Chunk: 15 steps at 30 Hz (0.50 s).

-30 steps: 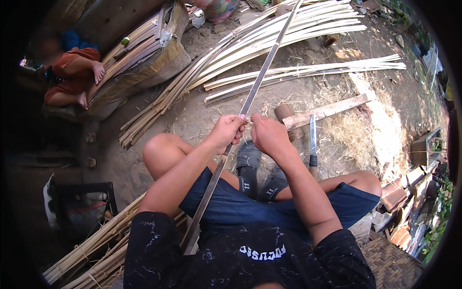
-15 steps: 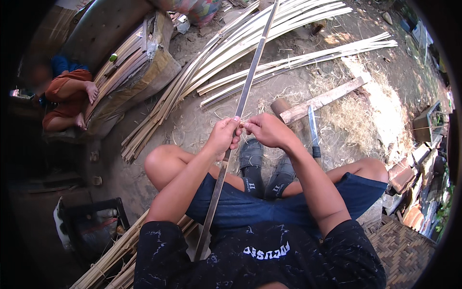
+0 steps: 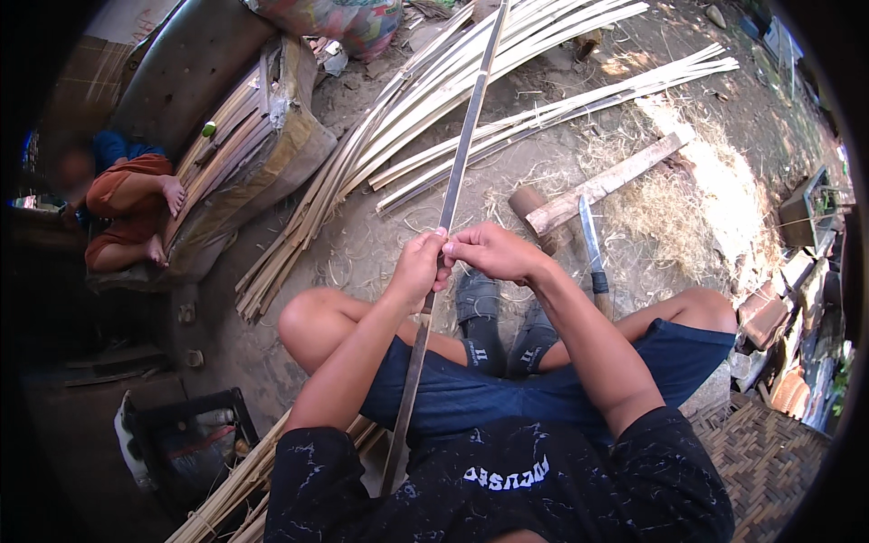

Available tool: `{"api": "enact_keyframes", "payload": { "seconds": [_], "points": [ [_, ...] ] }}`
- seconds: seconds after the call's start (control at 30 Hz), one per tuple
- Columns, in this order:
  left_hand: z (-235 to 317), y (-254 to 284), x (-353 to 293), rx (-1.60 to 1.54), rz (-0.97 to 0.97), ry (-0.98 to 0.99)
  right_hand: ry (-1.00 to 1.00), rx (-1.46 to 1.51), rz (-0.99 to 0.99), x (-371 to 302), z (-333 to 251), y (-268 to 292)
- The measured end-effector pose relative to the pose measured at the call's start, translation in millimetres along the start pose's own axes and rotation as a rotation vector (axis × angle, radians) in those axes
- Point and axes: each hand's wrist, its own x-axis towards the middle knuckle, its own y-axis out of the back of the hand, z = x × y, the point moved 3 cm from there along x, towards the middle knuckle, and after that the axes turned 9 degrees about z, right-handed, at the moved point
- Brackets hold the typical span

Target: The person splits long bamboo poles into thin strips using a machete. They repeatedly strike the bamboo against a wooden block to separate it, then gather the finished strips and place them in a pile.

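Note:
A long, narrow bamboo strip, dark on its upper face, runs from beside my left side up and away past the far edge of the view. My left hand is wrapped round it at about its middle, thumb on top. Right beside it, my right hand is closed in a pinch against the strip's right edge. Whatever lies between those right fingertips is hidden. The strip's near end slants across my left thigh. On the ground to the right, a long-bladed knife leans on a wooden plank.
Pale split bamboo strips lie fanned out ahead. Fibre shavings cover the ground at right. At left, a person sits on a worn sofa stacked with strips. A black-framed object and another bamboo bundle are near left.
My right hand has shifted slightly left, closer against my left hand and the strip. The left grip stays the same. The whole view has shifted a little.

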Motion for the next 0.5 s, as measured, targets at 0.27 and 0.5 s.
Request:
{"api": "enact_keyframes", "payload": {
  "seconds": [0.27, 0.5],
  "points": [
    [1, -5, -1, -0.006, 0.010, 0.023, 0.217, -0.525, 0.603, -2, 0, 7],
    [-1, -7, 3, 0.042, 0.056, -0.028, 0.213, 0.123, -0.015, 12, 24, -1]
  ]
}}
